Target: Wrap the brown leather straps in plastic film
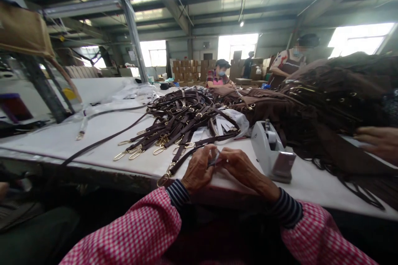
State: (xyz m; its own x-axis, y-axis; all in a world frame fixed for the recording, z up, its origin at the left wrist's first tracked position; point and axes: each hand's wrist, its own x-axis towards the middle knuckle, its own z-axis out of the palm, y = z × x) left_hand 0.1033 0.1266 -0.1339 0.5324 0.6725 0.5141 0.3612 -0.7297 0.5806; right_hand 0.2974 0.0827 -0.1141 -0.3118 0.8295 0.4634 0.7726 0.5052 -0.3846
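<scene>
At the table's front edge, my left hand point(198, 169) is closed around a small crumpled bit of clear plastic film point(214, 157). The fingertips of my right hand point(241, 167) pinch the same film from the other side. A dark brown strap point(182, 161) runs beside and behind my left hand, and its gold clasp point(163, 179) rests at the table edge. Whether that strap is also in my fingers cannot be made out. Just to the right of my right hand stands a grey tape dispenser point(264, 147).
A tangled heap of brown straps point(183, 109) with gold clasps lies ahead. White strips point(222, 124) in a clear bag sit behind my hands. Brown fabric bags point(311, 87) pile up on the right, where a co-worker's hand point(379, 140) reaches in. Two people are across the table.
</scene>
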